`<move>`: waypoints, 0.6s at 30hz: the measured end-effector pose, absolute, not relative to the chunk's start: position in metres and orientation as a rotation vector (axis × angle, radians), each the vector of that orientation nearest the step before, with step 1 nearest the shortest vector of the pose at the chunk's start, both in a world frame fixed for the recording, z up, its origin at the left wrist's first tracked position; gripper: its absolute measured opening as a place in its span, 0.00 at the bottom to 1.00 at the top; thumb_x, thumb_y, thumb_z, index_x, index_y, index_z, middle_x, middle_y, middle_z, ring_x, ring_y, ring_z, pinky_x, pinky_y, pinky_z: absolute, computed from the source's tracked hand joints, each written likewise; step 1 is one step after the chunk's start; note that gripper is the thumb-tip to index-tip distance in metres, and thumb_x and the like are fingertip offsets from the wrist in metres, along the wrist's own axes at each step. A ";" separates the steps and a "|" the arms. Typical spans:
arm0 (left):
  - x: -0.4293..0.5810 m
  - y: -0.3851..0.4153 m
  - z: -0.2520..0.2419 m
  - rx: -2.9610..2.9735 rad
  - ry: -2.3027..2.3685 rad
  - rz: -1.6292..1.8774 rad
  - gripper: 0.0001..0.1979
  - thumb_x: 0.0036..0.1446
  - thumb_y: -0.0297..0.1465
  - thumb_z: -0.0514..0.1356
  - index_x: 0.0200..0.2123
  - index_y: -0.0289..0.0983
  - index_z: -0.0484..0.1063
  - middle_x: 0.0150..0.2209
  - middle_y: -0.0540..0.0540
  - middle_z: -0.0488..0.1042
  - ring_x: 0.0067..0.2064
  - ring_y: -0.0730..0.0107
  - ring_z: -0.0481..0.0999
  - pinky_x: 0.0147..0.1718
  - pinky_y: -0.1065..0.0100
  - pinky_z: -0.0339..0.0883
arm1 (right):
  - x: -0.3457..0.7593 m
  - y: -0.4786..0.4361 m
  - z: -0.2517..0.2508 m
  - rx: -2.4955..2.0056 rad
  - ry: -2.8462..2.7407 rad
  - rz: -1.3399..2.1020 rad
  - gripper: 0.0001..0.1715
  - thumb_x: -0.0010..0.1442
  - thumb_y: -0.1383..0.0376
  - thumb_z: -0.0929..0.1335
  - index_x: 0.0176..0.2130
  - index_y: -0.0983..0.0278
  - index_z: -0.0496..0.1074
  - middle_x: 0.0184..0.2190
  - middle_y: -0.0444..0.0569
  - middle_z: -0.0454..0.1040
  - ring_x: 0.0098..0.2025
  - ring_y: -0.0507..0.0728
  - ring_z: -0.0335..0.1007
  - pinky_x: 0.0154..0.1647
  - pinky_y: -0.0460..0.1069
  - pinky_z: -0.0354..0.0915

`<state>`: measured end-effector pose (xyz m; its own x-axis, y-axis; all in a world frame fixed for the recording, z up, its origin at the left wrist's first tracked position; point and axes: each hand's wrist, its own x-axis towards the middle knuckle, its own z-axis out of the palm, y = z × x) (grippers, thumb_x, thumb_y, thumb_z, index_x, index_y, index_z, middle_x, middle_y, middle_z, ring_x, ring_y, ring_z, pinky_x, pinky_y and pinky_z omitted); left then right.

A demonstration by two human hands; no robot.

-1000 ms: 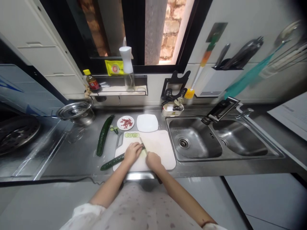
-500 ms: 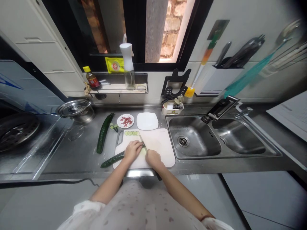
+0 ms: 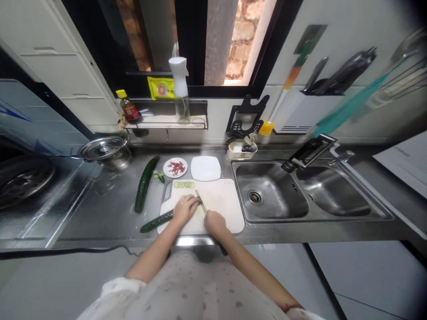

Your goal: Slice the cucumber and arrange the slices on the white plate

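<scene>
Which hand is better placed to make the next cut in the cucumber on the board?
Probably the right hand: it holds the knife, its blade close to the cucumber's end. The left hand is occupied, gripping the cucumber over the cutting board.

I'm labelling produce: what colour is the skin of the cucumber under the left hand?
The cucumber is dark green, seen best in the head view.

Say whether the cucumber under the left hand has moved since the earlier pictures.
No. Judged against the sink, the cucumber shows no visible shift either way; its outer end juts past the left edge of the cutting board, as before.
</scene>
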<state>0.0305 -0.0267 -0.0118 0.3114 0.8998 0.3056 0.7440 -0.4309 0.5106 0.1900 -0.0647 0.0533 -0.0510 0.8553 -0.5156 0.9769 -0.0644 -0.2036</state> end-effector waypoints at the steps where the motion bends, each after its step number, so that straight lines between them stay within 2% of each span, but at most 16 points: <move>1: 0.030 -0.026 -0.012 2.308 1.489 0.809 0.11 0.63 0.32 0.56 0.45 0.43 0.77 0.43 0.45 0.74 0.44 0.64 0.69 0.45 0.62 0.67 | 0.189 -0.063 0.054 1.994 1.975 -0.781 0.20 0.64 0.70 0.58 0.49 0.68 0.73 0.45 0.62 0.77 0.50 0.61 0.73 0.46 0.51 0.66; 18: 0.030 -0.028 -0.013 2.328 1.495 0.818 0.11 0.63 0.33 0.56 0.44 0.43 0.77 0.41 0.46 0.75 0.42 0.64 0.69 0.42 0.64 0.66 | 0.182 -0.050 0.066 2.010 1.980 -0.819 0.21 0.63 0.70 0.59 0.51 0.68 0.73 0.47 0.61 0.76 0.52 0.61 0.72 0.48 0.50 0.65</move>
